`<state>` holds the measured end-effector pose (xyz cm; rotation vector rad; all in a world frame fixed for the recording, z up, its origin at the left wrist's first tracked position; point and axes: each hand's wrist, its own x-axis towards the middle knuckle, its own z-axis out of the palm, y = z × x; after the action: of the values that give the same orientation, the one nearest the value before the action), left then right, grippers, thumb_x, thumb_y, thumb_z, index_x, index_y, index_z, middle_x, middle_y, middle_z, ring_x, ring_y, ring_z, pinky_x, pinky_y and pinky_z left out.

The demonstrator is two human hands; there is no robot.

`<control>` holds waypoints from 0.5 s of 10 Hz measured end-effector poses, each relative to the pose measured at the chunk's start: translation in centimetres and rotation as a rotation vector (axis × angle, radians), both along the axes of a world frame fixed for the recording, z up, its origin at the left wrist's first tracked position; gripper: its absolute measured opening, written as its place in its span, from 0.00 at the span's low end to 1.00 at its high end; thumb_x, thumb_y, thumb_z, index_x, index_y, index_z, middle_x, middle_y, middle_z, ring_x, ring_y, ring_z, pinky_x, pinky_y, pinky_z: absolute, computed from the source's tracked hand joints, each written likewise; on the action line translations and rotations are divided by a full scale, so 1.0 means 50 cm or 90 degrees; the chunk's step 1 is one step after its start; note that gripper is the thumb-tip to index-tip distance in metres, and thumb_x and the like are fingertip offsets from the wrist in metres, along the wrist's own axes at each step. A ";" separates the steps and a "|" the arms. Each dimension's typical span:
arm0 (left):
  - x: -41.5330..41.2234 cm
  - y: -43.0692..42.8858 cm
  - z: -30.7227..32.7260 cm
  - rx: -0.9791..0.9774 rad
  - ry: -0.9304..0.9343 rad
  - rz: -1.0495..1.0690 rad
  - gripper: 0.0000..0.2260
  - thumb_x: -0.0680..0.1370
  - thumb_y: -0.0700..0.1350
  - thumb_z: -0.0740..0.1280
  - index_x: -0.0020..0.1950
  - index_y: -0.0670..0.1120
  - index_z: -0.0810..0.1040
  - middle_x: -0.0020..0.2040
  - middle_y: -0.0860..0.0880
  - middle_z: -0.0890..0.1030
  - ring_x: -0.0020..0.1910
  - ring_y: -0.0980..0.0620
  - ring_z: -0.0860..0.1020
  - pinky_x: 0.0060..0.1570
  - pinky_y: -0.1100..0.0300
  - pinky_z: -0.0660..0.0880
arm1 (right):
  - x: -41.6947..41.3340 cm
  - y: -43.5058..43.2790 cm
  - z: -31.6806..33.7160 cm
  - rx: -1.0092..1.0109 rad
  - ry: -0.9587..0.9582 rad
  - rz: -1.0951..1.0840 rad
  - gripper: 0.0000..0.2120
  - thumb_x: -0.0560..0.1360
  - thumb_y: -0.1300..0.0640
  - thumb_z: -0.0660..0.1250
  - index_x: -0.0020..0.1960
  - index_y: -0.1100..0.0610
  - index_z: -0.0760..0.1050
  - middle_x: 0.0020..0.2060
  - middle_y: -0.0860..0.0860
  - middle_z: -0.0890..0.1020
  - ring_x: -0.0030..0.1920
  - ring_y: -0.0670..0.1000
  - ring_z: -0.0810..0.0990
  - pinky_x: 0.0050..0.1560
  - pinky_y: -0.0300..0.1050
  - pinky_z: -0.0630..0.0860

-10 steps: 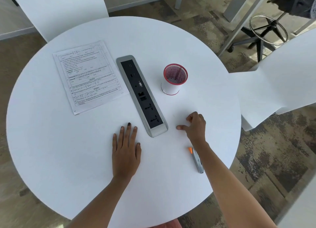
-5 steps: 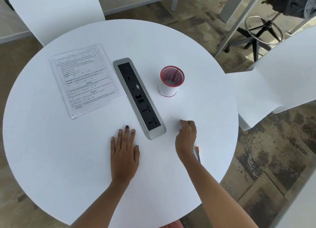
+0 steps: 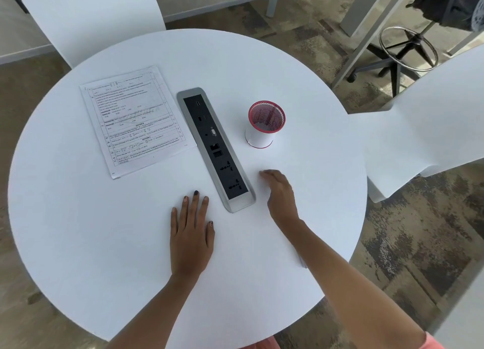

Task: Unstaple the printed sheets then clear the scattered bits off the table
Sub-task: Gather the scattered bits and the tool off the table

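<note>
The printed sheets (image 3: 136, 119) lie flat on the far left of the round white table (image 3: 104, 244). A white cup with a red mesh rim (image 3: 264, 125) stands right of the centre. My left hand (image 3: 191, 233) rests flat on the table, fingers spread, holding nothing. My right hand (image 3: 280, 194) hovers low over the table between the cup and the near edge, fingers drawn together and blurred; I cannot tell whether they pinch anything. My right forearm hides the staple remover except a grey sliver (image 3: 301, 261). No loose bits show clearly.
A silver and black power socket strip (image 3: 214, 147) is set into the table's middle, between my hands. White chairs stand at the far left (image 3: 86, 16) and at the right (image 3: 424, 128). A stool base (image 3: 406, 47) stands on the carpet beyond.
My right hand has moved left and forward across the table, from beside the staple remover toward the cup. Its forearm now covers the remover. My left hand has stayed flat.
</note>
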<state>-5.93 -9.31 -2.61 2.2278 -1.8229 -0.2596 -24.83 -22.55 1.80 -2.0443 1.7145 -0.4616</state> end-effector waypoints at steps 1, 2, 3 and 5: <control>0.001 0.000 0.000 0.001 -0.001 0.002 0.25 0.81 0.46 0.54 0.78 0.46 0.61 0.80 0.46 0.58 0.79 0.44 0.58 0.76 0.42 0.56 | -0.021 0.022 0.028 0.058 0.027 0.129 0.18 0.81 0.52 0.54 0.68 0.54 0.71 0.67 0.49 0.72 0.68 0.46 0.68 0.70 0.39 0.63; 0.000 0.000 0.000 -0.003 0.001 0.001 0.25 0.80 0.46 0.54 0.78 0.46 0.61 0.80 0.46 0.59 0.78 0.44 0.59 0.76 0.42 0.56 | -0.048 0.046 0.029 0.107 0.012 0.169 0.21 0.81 0.46 0.52 0.71 0.52 0.68 0.70 0.45 0.69 0.71 0.42 0.64 0.72 0.41 0.60; -0.001 0.000 0.001 -0.005 0.002 0.000 0.24 0.81 0.46 0.54 0.78 0.46 0.61 0.80 0.46 0.59 0.78 0.44 0.59 0.76 0.42 0.56 | -0.057 0.072 0.013 0.008 0.159 0.184 0.23 0.76 0.67 0.63 0.71 0.61 0.67 0.70 0.52 0.70 0.70 0.50 0.69 0.65 0.49 0.73; -0.001 0.000 0.003 -0.007 -0.001 0.000 0.24 0.81 0.46 0.53 0.78 0.46 0.61 0.80 0.46 0.58 0.78 0.44 0.59 0.77 0.43 0.56 | -0.006 0.074 0.064 0.143 0.362 0.152 0.23 0.45 0.69 0.70 0.36 0.58 0.66 0.35 0.53 0.71 0.33 0.50 0.66 0.23 0.36 0.59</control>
<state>-5.98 -9.30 -2.49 2.2225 -1.8204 -0.2470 -25.11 -18.83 4.99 -2.3026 1.6747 0.4108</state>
